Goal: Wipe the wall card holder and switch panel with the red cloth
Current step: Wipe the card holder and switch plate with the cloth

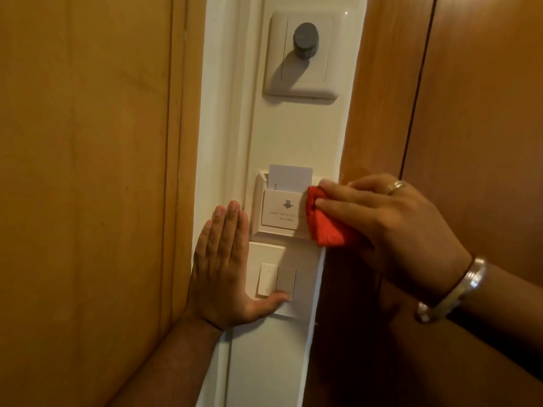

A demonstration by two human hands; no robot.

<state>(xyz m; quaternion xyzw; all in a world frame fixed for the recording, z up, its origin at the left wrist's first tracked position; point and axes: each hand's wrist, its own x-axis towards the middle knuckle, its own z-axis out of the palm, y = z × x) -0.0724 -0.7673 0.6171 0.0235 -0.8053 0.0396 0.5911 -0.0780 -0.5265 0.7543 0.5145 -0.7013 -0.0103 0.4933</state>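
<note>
A white card holder (277, 211) with a black arrow is fixed on a narrow white wall strip, and a white key card (291, 177) stands in its slot. Directly below sits the switch panel (277, 279) with two rocker keys. My right hand (390, 218) holds a bunched red cloth (323, 223) pressed against the holder's right edge. My left hand (223, 259) lies flat on the wall to the left of both plates, fingers up, with its thumb resting on the panel's lower edge.
Higher on the strip is a white plate with a dark grey knob (305, 39). Wooden panels flank the strip on the left (88, 171) and right (470, 113). A silver bangle (458, 289) circles my right wrist.
</note>
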